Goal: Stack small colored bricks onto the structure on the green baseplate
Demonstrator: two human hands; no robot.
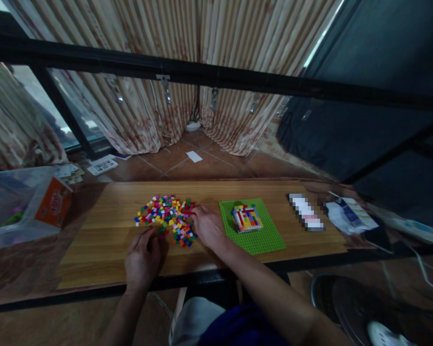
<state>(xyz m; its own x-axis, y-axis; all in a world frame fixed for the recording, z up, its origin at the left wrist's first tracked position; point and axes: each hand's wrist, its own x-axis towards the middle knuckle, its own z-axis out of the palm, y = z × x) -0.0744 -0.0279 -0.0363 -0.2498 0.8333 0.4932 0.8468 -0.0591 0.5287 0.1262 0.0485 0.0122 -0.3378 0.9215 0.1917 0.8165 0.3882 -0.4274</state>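
Observation:
A spread-out pile of small coloured toy bricks [171, 211] lies on the wooden board. My right hand [207, 225] reaches in at the pile's right side, fingers closed around a red brick [189, 213] at their tips. At the pile's near left edge rests my left hand [141, 257], its fingers curled inward; what they hold, if anything, is hidden. To the right, a green studded baseplate [270, 235] carries a low block built of many colours [248, 218], with red, white and yellow pieces on top. Neither hand touches the baseplate.
The wooden board [97, 240] covers a low glass-topped table. A clear plastic bin [14, 202] with an orange label stands at far left. Right of the baseplate are a blurred-out flat item [306, 212] and a white packet [350, 216]. A round fan [361, 307] sits lower right.

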